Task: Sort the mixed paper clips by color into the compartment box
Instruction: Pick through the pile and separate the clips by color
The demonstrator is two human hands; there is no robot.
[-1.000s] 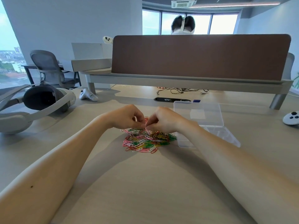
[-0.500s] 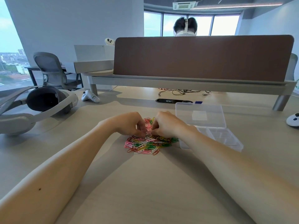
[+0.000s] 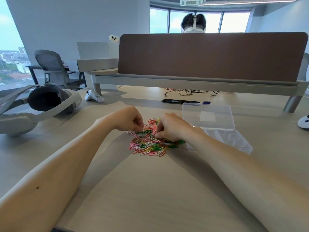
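Pale wood desk [image 3: 150, 190] fills my feed, and at its middle lies the pile of paper clips [image 3: 150, 144], a loose tangle of pink, green, yellow, red and white. I take that pile as my mark. Just right of the pile, touching its edge or very nearly, sits the clear compartment box [image 3: 234, 141], its lid [image 3: 207, 118] swung open and lying flat beyond the pile's right side. My left hand [image 3: 128, 119] rests at the pile's far left edge, fingers curled in tight with thumb against fingertips; I cannot tell whether a clip is pinched there. A single white clip [image 3: 128, 131] lies just off the pile beside that hand. My right hand [image 3: 170, 127] is on the pile's far right part, knuckles up, fingers curled down into the clips; whether it grips one I cannot tell either. Well left of the pile lies a white headset [image 3: 41, 104], with a white controller [image 3: 93, 97] beyond the pile to the left. Behind the pile stands a brown divider panel [image 3: 209, 56], and a person [image 3: 194, 22] sits past it. Far right of the pile, at the feed's edge, is a second controller [image 3: 303, 122].
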